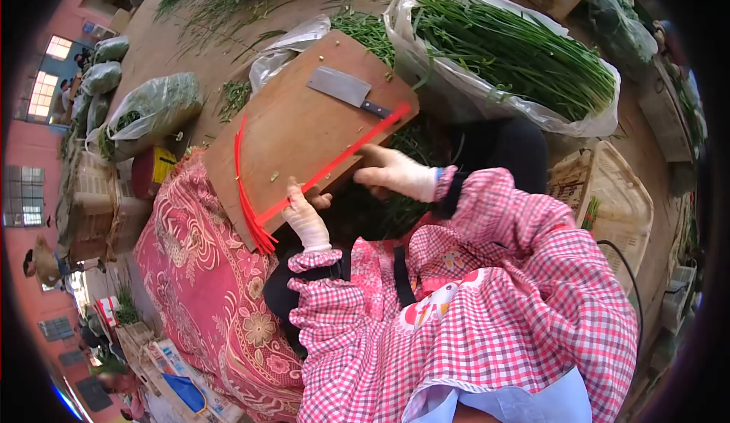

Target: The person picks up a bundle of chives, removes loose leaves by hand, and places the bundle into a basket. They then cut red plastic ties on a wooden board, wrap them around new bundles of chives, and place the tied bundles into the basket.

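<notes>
A wooden board (304, 119) lies tilted in front of me. Along its near edge stretches a red strip (342, 158), crossing toward the knife handle. My left hand (306, 217), in a pale glove with bare fingertips, grips the strip near its left end. My right hand (397, 173), gloved alike, is beside the near edge just below the strip, thumb and fingers apart; its lower fingers are in shadow. A bundle of red strips (245, 187) hangs over the board's left side. A cleaver (340, 86) with a dark handle rests on the far part of the board.
A white plastic bag (403, 31) of long green stalks (517, 54) stands beyond the board. Patterned red cloth (220, 278) is at the left. A crate (608, 195) sits at the right. Loose greens (213, 12) litter the floor. People and filled bags (156, 107) appear farther left.
</notes>
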The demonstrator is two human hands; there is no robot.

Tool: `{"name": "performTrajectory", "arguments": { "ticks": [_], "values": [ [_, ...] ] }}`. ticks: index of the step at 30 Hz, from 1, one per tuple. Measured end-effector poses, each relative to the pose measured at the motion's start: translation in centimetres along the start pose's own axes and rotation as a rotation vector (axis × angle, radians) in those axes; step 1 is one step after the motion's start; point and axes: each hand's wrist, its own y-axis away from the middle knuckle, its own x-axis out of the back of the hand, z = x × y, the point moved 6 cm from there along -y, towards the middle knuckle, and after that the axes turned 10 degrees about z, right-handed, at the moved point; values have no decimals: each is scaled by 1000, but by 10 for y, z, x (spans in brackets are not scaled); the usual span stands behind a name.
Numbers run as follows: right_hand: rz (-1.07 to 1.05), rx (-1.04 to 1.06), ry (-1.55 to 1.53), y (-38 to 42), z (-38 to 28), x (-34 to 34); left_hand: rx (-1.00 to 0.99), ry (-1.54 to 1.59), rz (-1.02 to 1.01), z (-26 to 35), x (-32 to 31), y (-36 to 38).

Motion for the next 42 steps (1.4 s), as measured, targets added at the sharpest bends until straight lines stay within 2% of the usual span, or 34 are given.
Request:
{"name": "performTrajectory", "arguments": {
  "ticks": [1,3,5,6,7,9,10,11,13,14,15,16,17,18,19,21,23,24,25,27,28,30,32,35,36,37,39,40,42],
  "values": [
    [-20,-48,-108,-9,4,-16,-8,-12,-38,-3,-2,4],
    [-65,10,-97,-27,0,-39,35,-73,-92,-10,-1,8],
    [55,644,378,-53,4,-51,-344,-348,-69,-9,6,6],
    [-14,658,795,-49,-13,-53,-445,-501,-77,-12,13,-2],
    [-6,659,802,-57,-15,-47,-291,-659,-262,-27,19,-16],
    [-123,826,1144,-68,-12,-46,-358,-882,-243,-10,13,-18],
    [-86,789,1287,-84,-9,-33,-141,-687,-238,-7,12,-18],
    [-17,817,1203,-97,-11,-13,-63,-569,-215,-13,16,-32],
    [157,516,1278,-114,-32,30,33,-471,-129,-25,22,-62],
    [188,487,1294,-118,-27,42,98,-458,-56,-32,24,-75],
    [345,574,1153,-122,-30,60,162,-444,4,-42,22,-88],
    [508,665,1017,-122,-38,81,128,-450,13,-50,25,-104],
    [539,627,969,-121,-43,87,95,-454,19,-60,31,-120],
    [429,463,1085,-118,-47,85,151,-476,32,-71,35,-136],
    [388,504,1179,-118,-38,81,203,-504,54,-79,37,-148],
    [269,591,1342,-125,-16,71,289,-343,63,-86,33,-160],
    [275,538,1330,-145,-5,71,268,-381,82,-65,22,-148],
    [287,494,1307,-155,-5,71,359,-332,79,-68,24,-153],
    [299,452,1281,-163,-6,71,553,-241,-33,-80,31,-165],
    [275,448,1319,-178,-14,67,497,-335,138,-60,22,-146],
    [275,473,1334,-185,-16,65,490,-336,131,-59,20,-142],
    [186,427,1376,-189,-21,66,550,-349,19,-61,23,-131],
    [156,411,1390,-177,-38,72,563,-430,-9,-60,27,-113],
    [88,548,1238,-116,-95,102,683,-593,-188,-75,43,-94],
    [66,512,1176,-88,-121,123,723,-601,-242,-69,37,-78],
    [105,609,1144,-59,-148,148,714,-598,-246,-60,28,-60],
    [214,601,1190,-5,-191,210,621,-490,-424,-40,-11,-26],
    [317,627,1242,15,-204,250,712,-291,-626,-37,-31,-12],
    [527,393,1370,53,-219,332,719,-79,-875,-9,-97,49]
  ]
}}
